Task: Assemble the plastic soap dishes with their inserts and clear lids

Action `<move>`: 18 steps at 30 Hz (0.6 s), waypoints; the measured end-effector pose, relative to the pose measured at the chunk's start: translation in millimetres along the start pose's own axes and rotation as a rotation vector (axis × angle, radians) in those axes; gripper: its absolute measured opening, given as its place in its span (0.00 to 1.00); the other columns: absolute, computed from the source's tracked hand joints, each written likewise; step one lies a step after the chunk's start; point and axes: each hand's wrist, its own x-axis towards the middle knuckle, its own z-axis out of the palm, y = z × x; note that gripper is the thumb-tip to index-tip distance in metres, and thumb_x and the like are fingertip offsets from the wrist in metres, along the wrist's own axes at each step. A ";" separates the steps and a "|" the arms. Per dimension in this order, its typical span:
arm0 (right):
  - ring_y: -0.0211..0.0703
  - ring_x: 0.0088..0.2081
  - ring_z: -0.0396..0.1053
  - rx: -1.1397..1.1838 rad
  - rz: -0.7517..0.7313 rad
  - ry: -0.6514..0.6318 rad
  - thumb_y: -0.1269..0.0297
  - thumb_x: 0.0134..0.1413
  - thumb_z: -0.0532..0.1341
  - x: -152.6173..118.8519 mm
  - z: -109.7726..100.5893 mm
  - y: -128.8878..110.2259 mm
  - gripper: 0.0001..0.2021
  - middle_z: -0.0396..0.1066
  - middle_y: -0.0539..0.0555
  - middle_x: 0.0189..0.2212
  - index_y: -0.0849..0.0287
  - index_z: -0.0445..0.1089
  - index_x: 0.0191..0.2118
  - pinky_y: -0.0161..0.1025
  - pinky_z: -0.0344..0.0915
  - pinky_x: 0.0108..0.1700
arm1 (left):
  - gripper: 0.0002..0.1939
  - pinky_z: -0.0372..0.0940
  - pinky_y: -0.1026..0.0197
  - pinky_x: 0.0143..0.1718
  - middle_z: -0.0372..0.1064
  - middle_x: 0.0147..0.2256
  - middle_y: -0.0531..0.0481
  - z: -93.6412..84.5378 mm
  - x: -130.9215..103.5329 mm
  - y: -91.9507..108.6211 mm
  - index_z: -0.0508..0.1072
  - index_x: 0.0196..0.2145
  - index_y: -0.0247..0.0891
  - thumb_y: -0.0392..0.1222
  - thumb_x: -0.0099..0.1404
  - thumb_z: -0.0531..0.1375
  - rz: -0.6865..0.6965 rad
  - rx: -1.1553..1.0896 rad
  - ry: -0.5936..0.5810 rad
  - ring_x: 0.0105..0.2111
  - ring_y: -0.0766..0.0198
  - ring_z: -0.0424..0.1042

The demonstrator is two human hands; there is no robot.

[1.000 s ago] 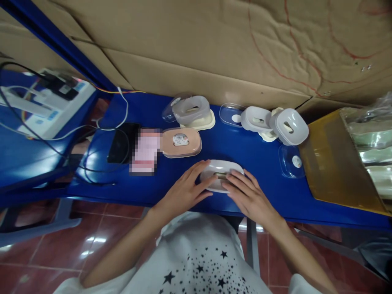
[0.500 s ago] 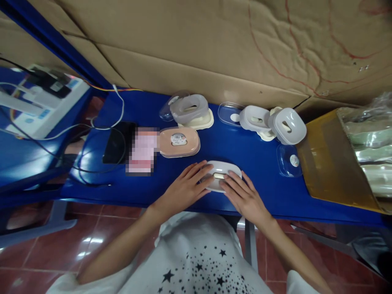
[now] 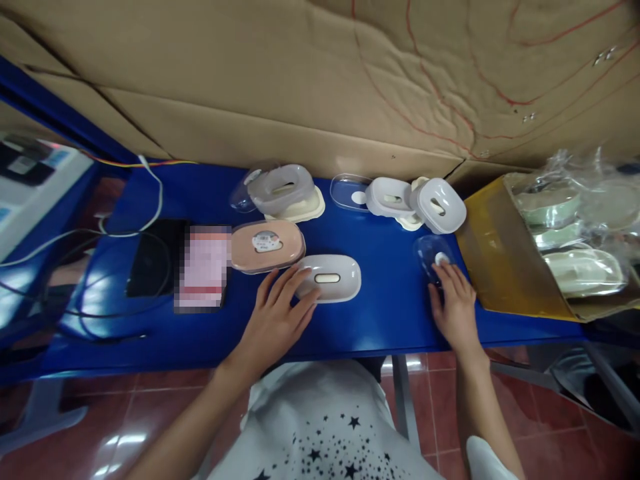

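A white oval dish (image 3: 345,283) with a cream insert in its middle slot lies on the blue table near its front edge. My left hand (image 3: 280,310) rests on the dish's left end, fingers spread. Off to the right, my right hand (image 3: 454,303) reaches onto a clear plastic lid (image 3: 425,253) with a round white sticker. Its fingertips touch the lid near the sticker; whether they grip the edge is hard to see. Just behind the left hand sits a peach oval dish (image 3: 237,248) with a label and a clear cover.
Along the back lie white dishes (image 3: 450,193), cream bases (image 3: 317,208) and other clear lids (image 3: 343,190). A cardboard box (image 3: 500,267) of wrapped green dishes stands at right. A phone (image 3: 203,273), a dark flat object (image 3: 153,260) and cables are at left.
My right hand has left the white dish and moved right to the clear lid. The left hand stays at the dish's left end. The view has shifted right.
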 end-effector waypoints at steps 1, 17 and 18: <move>0.66 0.73 0.61 0.033 -0.043 -0.045 0.63 0.75 0.55 -4.9 -0.3 -6.7 0.26 0.66 0.61 0.70 0.43 0.59 0.74 0.69 0.59 0.69 | 0.14 0.64 0.33 0.65 0.70 0.64 0.33 1.4 2.5 0.9 0.74 0.56 0.40 0.34 0.74 0.63 -0.007 0.001 0.001 0.66 0.40 0.69; 0.59 0.72 0.62 0.517 -0.249 -0.143 0.59 0.71 0.64 25.9 9.0 -65.6 0.27 0.65 0.58 0.70 0.41 0.62 0.71 0.67 0.67 0.69 | 0.28 0.71 0.38 0.65 0.59 0.68 0.32 3.5 -9.6 16.7 0.63 0.69 0.43 0.39 0.76 0.64 -0.127 -0.252 0.039 0.69 0.43 0.65; 0.59 0.74 0.60 0.521 -0.319 -0.182 0.59 0.71 0.64 24.7 8.1 -74.1 0.28 0.65 0.57 0.70 0.41 0.61 0.72 0.67 0.67 0.70 | 0.30 0.71 0.38 0.64 0.59 0.69 0.32 4.0 -9.2 15.5 0.61 0.71 0.44 0.42 0.76 0.64 -0.138 -0.258 0.045 0.69 0.42 0.64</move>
